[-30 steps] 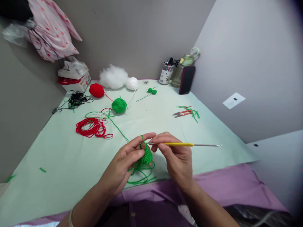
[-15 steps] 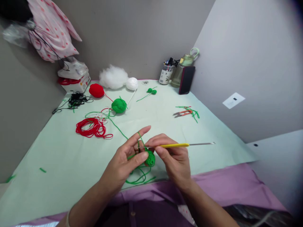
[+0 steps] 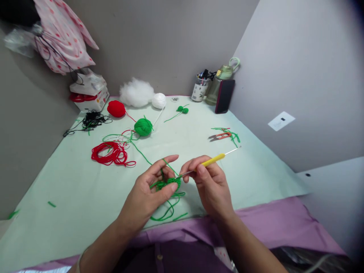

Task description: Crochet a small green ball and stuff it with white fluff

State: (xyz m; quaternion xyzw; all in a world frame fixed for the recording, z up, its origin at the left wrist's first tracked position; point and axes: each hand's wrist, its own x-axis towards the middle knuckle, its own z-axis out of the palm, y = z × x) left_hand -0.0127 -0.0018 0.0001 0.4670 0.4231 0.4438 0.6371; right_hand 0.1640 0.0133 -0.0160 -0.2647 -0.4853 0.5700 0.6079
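Between thumb and fingers, my left hand [image 3: 148, 191] pinches a small green crochet piece [image 3: 174, 183]. Green yarn runs over its raised index finger and down to the stitches. My right hand [image 3: 212, 180] is closed around the yellow handle of a crochet hook [image 3: 214, 159]. One metal end of the hook touches the top of the green piece; the other points up and to the right. Loose green yarn [image 3: 169, 212] lies in loops below my left hand. From the green yarn ball [image 3: 143, 127] a strand leads toward that hand.
Red yarn loops [image 3: 109, 153], a red ball [image 3: 116, 109], a white ball [image 3: 158, 101], fluffy stuffing [image 3: 137, 93] and tangled black yarn [image 3: 93, 120] lie left and behind. Orange thread snips [image 3: 220, 136] lie right. A phone [image 3: 225, 96], bottle [image 3: 216, 89] and pen cup [image 3: 199, 89] stand at the back.
The hook has swung from nearly level to slanting, its far end now raised. The green piece has turned and tilted in my left hand. Both hands keep their hold.
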